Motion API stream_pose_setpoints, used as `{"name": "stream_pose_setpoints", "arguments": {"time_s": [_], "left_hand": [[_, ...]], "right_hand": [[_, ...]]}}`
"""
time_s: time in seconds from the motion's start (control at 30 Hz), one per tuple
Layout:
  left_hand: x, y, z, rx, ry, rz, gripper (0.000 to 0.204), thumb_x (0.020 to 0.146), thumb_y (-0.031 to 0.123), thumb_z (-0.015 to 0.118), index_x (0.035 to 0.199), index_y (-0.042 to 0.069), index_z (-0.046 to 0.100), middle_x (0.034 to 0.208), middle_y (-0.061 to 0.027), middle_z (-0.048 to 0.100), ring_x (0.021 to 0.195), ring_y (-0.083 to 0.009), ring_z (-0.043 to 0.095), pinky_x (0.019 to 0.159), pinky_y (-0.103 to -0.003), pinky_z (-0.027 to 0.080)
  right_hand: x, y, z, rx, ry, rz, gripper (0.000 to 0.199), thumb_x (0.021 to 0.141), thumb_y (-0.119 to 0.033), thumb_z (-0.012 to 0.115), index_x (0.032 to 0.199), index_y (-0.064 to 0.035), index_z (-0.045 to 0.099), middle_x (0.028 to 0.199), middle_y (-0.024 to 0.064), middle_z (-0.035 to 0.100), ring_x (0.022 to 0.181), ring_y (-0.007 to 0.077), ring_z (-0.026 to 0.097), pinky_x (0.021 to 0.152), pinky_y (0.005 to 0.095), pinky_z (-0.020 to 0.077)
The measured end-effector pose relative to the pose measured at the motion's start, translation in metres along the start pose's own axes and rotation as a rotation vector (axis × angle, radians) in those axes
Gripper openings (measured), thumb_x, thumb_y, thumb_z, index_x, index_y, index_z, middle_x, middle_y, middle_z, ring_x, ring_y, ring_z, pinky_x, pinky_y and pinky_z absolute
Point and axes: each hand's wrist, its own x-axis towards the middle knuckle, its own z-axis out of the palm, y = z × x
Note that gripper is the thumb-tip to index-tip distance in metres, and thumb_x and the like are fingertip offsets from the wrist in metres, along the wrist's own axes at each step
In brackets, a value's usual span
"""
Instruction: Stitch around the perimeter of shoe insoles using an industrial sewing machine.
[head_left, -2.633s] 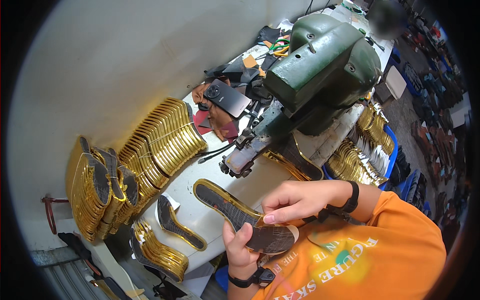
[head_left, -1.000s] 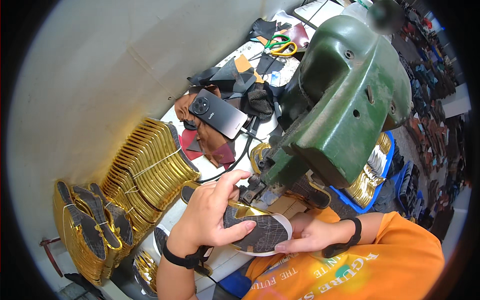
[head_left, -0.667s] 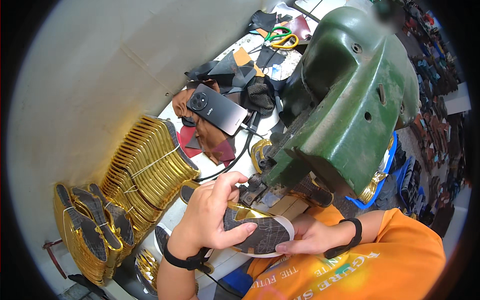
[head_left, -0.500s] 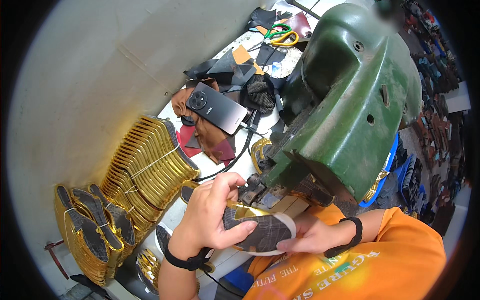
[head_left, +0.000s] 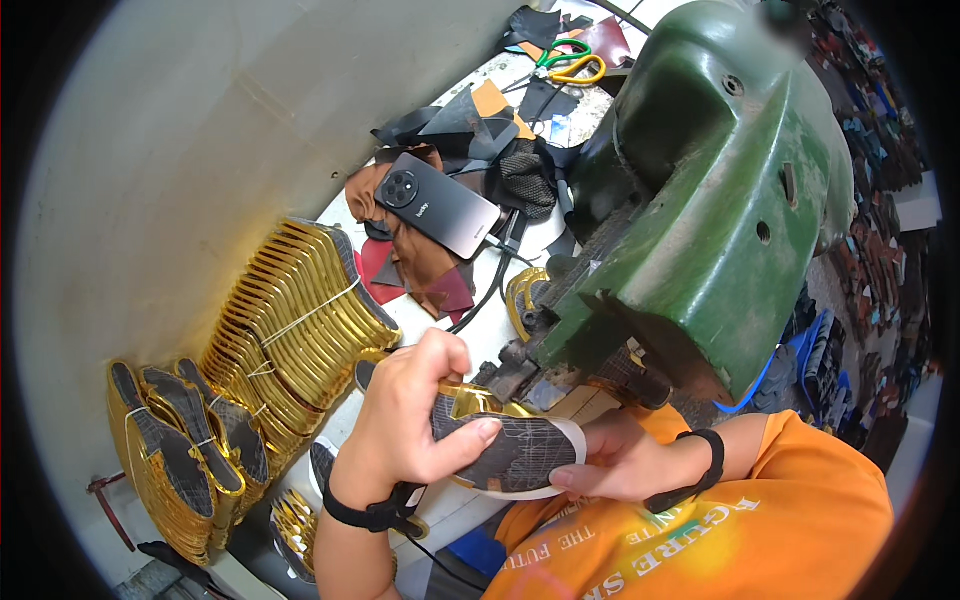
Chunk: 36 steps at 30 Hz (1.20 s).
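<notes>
A pale desk (head_left: 470,330) runs along a plain wall. On it stand a big green machine (head_left: 720,200), bundles of gold insoles (head_left: 290,330) tied with string, and a heap of leather scraps (head_left: 420,260) with a dark phone (head_left: 437,205) lying on top. Scissors (head_left: 560,62) with green and yellow handles rest at the far end.
</notes>
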Motion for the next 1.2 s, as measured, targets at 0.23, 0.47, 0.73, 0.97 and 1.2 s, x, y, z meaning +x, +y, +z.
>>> {"name": "stream_pose_setpoints", "arguments": {"time_s": [0.23, 0.47, 0.73, 0.97, 1.2], "left_hand": [[-0.007, -0.004, -0.006, -0.075, 0.061, -0.061, 0.039, 0.071, 0.026, 0.077, 0.092, 0.005, 0.051, 0.071, -0.0057, 0.05, 0.06, -0.0178, 0.049, 0.057, -0.029, 0.041], [-0.013, -0.008, -0.009, -0.087, 0.152, -0.072, 0.036, 0.073, 0.027, 0.069, 0.095, 0.003, 0.053, 0.078, -0.0021, 0.048, 0.069, -0.0123, 0.045, 0.064, -0.026, 0.038], [-0.027, -0.011, -0.008, -0.029, 0.304, -0.075, 0.021, 0.075, 0.015, 0.068, 0.086, 0.001, 0.057, 0.069, -0.0077, 0.054, 0.06, -0.0182, 0.052, 0.059, -0.03, 0.042], [-0.051, -0.016, 0.011, -0.101, 0.47, -0.187, 0.017, 0.079, 0.013, 0.065, 0.082, 0.002, 0.053, 0.065, -0.0044, 0.047, 0.06, -0.0141, 0.043, 0.057, -0.028, 0.037], [-0.064, 0.003, 0.042, -0.107, 0.71, -0.229, 0.017, 0.088, 0.015, 0.062, 0.086, 0.001, 0.053, 0.064, -0.0018, 0.049, 0.06, -0.0103, 0.044, 0.055, -0.027, 0.037]], "right_hand": [[0.015, -0.007, 0.01, -0.011, 0.127, -0.03, 0.017, 0.097, -0.016, 0.067, 0.103, -0.0005, 0.071, 0.078, -0.0031, 0.066, 0.069, 0.0026, 0.056, 0.063, 0.0222, 0.0482], [0.029, -0.018, 0.009, -0.109, 0.2, 0.018, 0.021, 0.093, -0.021, 0.072, 0.086, -0.0018, 0.073, 0.067, -0.0047, 0.064, 0.063, 0.0011, 0.055, 0.056, 0.0208, 0.0436], [0.042, -0.015, 0.009, -0.182, 0.273, -0.06, 0.037, 0.09, -0.027, 0.076, 0.062, -0.003, 0.071, 0.055, -0.0012, 0.064, 0.048, 0.0029, 0.056, 0.048, 0.0201, 0.0431], [0.046, -0.013, 0.017, -0.129, 0.379, -0.013, 0.041, 0.091, -0.032, 0.076, 0.063, -0.0013, 0.073, 0.052, 0.0012, 0.063, 0.046, 0.0036, 0.056, 0.047, 0.0195, 0.0447], [0.047, -0.012, 0.018, -0.111, 0.42, -0.028, 0.043, 0.092, -0.032, 0.074, 0.063, -0.0013, 0.073, 0.051, 0.0005, 0.063, 0.045, 0.004, 0.055, 0.045, 0.0193, 0.0435]]}}
